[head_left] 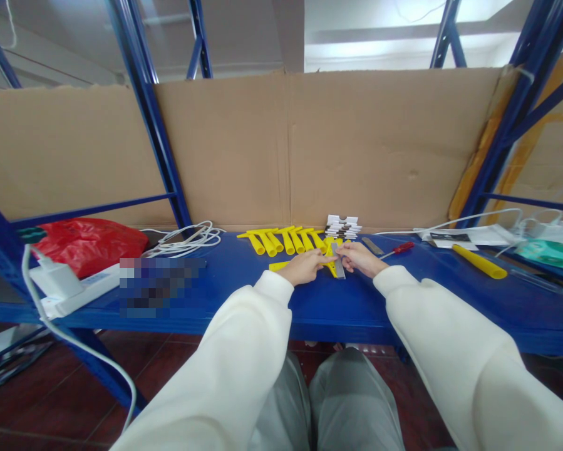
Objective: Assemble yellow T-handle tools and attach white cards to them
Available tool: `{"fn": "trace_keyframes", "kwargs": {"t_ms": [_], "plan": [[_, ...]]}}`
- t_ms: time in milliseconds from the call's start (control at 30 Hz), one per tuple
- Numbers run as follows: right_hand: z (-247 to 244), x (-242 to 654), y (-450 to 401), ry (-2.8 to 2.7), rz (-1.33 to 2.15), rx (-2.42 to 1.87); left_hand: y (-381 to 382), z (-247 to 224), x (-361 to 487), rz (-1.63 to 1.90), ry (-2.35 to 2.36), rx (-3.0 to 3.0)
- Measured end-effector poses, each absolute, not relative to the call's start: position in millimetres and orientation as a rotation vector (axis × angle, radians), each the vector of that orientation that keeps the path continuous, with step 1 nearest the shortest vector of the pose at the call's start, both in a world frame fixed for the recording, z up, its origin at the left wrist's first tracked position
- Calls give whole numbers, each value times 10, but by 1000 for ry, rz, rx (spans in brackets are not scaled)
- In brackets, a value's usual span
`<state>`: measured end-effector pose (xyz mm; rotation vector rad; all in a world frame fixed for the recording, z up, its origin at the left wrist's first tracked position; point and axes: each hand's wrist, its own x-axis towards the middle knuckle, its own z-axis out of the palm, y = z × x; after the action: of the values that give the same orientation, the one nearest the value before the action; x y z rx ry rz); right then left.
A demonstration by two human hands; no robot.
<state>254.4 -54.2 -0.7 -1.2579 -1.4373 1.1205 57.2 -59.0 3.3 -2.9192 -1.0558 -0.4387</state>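
A yellow plastic scraper handle (pixel 277 266) lies across the blue shelf with my left hand (pixel 305 265) closed round it. Its wide yellow head points to the right, under a flat grey metal blade (pixel 339 269). My right hand (pixel 359 258) pinches the blade at its right edge and upper part, against the head. Whether the blade is fastened there I cannot tell. Just behind my hands, several more yellow scraper handles (pixel 288 242) lie side by side in a row. White cardboard packets (pixel 343 225) are stacked beyond them.
To the right lie a red-handled screwdriver (pixel 403 248), another grey metal strip (pixel 372 245) and a loose yellow tube (pixel 481 262). A red plastic bag (pixel 91 244), a white power strip (pixel 86 291) and coiled white cable (pixel 191 238) occupy the left. Cardboard (pixel 356 150) walls the back.
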Motion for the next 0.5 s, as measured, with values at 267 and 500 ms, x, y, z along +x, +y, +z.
{"fn": "trace_keyframes", "kwargs": {"t_ms": [267,500], "plan": [[-6,2549,-555,-1427,1158,-1168,-671,68,610,-352,-1113,-2805],[-14,2557,-546,-1468,1128,-1166,-668,73,633,-384,-1077,-2832]]}}
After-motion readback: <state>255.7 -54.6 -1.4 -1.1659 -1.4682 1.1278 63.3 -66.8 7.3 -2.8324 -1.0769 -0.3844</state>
